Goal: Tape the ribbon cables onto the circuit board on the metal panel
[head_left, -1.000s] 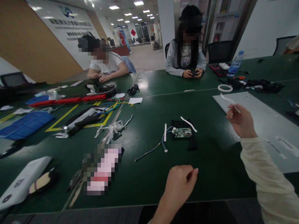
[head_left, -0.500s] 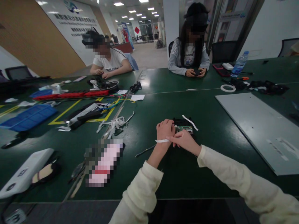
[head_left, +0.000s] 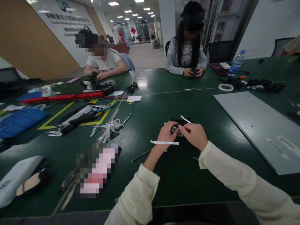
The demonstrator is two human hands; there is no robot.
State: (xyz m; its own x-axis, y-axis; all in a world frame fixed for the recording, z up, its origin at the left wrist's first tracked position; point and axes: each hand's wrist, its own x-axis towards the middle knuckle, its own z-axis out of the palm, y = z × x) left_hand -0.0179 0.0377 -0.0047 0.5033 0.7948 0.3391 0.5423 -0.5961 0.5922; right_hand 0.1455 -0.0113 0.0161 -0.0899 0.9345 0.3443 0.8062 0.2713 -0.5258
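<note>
My left hand curls over the left side of a small black device with a green circuit board on the table. A white strip of tape lies across the back of my left wrist, its end sticking out to the right. My right hand is closed in a pinch over the board, its fingertips close to my left thumb. Whatever is between those fingertips is too small to make out. Another white strip stands at the device's far edge. Both hands cover much of the device.
To the left lie crumpled white strips, a phone, a white case and a blue tray. A grey panel, a tape roll and a water bottle are on the right. Two people sit opposite.
My right hand has left the strip on my left wrist and moved forward to the circuit board. The strip stays on the wrist. The view has shifted slightly.
</note>
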